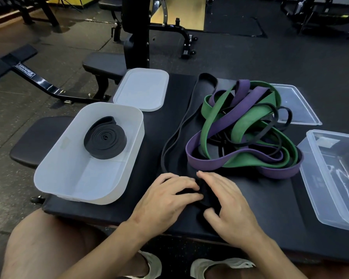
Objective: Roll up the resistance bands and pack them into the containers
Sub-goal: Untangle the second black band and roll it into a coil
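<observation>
left hand [167, 196]: near edge of the bench [270, 208], fingers curled down together over the start of the roll, clamped on it.
right hand [230, 202]: just beside the left, fingers fairly straight and close together, pressing on the band, thumb spread apart; black on black, so a thumb pinch can't be ruled out.
long black band [207, 76]: runs from under both hands up to the far edge, mostly unrolled, loop lying slack.
risk, loose core: the start looks only a turn or so in; if the left fingers let go, it likely springs open.
risk, snag: slack band lies just beside the purple band [208, 165] and green band [216, 111] pile at mid-bench; rolling in could drag those along.
risk, skew: uneven pressure from the two hands would probably cone the roll, giving a poor fit.
frosted container [79, 190]: near left corner, overhanging the left edge, rolled black band [105, 138] inside; an elbow bump could tip it off.
clear container [330, 188]: right edge, no band inside.
</observation>
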